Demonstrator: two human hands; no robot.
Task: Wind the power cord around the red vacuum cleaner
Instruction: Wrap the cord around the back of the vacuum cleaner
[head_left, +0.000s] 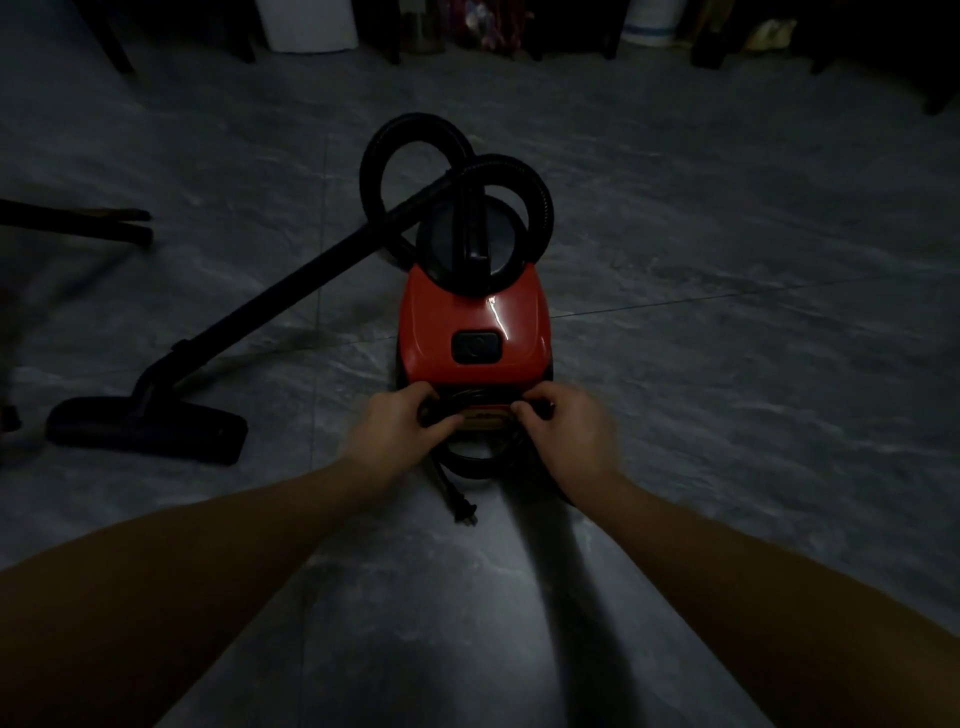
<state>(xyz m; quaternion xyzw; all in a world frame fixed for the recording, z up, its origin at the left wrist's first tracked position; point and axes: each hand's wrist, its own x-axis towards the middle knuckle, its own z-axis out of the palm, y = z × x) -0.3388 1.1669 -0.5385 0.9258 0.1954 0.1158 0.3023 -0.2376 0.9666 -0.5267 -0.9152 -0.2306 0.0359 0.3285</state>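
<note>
The left hand (400, 427) and right hand (567, 431) both curl around the black power cord (467, 462) at the glossy red vacuum cleaner's (472, 317) rear, where slack loops may slip off.

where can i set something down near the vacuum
Bare floor: right of the red vacuum cleaner, and between the forearms short of the plug. Crowded: its left (wand, floor head) and its near end, where left hand and right hand hold the cord.

Left hand (397, 423), right hand (569, 426): both bare. Left forearm (260, 530), right forearm (701, 540): bare to frame edge, as I see it. Dim light, right hand slightly blurred; finer surface detail unreadable to me.
</note>
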